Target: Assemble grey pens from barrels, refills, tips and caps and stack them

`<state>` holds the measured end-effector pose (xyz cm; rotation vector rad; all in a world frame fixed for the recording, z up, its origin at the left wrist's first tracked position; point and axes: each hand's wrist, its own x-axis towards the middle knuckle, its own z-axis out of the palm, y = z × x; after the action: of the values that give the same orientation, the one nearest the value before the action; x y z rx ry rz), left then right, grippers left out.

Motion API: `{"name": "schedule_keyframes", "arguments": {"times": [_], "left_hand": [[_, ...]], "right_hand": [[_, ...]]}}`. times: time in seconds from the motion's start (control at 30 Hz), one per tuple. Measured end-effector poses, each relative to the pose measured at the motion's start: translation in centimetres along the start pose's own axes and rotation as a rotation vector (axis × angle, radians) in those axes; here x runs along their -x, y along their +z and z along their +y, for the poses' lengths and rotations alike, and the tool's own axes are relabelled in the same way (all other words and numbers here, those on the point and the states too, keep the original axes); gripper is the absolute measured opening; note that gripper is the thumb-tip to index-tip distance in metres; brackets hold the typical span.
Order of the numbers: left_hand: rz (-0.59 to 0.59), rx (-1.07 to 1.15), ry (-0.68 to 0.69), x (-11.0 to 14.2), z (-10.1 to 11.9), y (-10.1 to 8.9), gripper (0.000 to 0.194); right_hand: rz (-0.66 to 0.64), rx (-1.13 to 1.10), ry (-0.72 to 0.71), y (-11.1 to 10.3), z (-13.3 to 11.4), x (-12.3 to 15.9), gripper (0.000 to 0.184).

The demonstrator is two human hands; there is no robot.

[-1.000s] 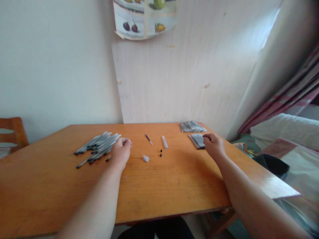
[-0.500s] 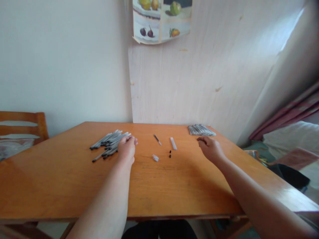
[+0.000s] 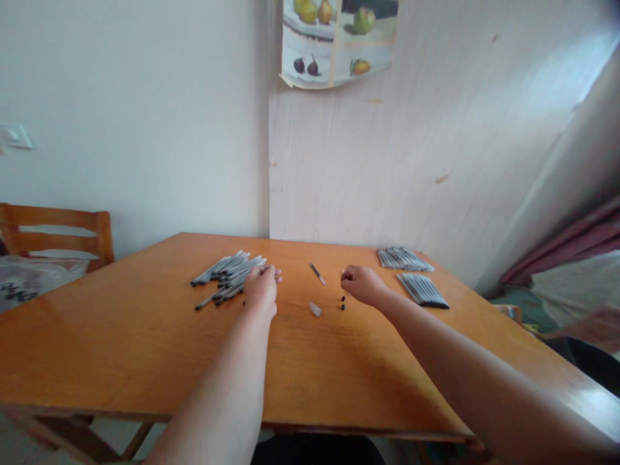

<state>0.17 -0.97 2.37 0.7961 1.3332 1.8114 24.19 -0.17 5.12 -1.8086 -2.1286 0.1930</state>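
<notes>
My left hand [image 3: 261,287] is closed at the right edge of a loose pile of grey pens with dark ends [image 3: 225,274]. Whatever its curled fingers may hold is hidden. My right hand [image 3: 363,284] is pinched low over the middle of the table, covering the place of a whitish clear tube; whether it grips that tube is hidden. Between the hands lie a single thin dark-and-clear pen part [image 3: 318,274] and a small cluster of clear caps [image 3: 314,309]. Two small black plugs [image 3: 343,303] sit just below my right fingers.
Two neat rows of pens lie at the right: a back row [image 3: 404,258] and a nearer row [image 3: 423,290] beside my right forearm. The wooden table [image 3: 310,374] meets the wall behind. A wooden chair [image 3: 62,239] with a plastic bag stands at the left.
My right hand has moved left, from beside the pen rows to over the clear tube, uncovering the nearer row. The view has shifted left; my left hand stays by the pile.
</notes>
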Motion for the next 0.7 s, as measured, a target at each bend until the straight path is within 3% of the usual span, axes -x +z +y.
{"name": "schedule_keyframes", "arguments": {"times": [0.17,0.33,0.47,0.7], "left_hand": [[0.005,0.007,-0.002,-0.1,-0.3,0.2,0.018],[-0.013,-0.006,-0.007,0.1,-0.3,0.4,0.016],[-0.012,-0.006,-0.013,0.3,-0.2,0.6,0.016],[-0.025,-0.002,-0.024,0.5,0.0,0.7,0.014]], "right_hand": [[-0.114,0.076,0.056,1.9,-2.5,-2.6,0.019],[-0.141,0.116,0.089,3.3,-3.2,-4.6,0.018],[-0.131,0.156,0.127,3.0,-1.7,-6.4,0.021],[-0.126,0.238,0.214,1.5,3.1,-8.4,0.021]]}}
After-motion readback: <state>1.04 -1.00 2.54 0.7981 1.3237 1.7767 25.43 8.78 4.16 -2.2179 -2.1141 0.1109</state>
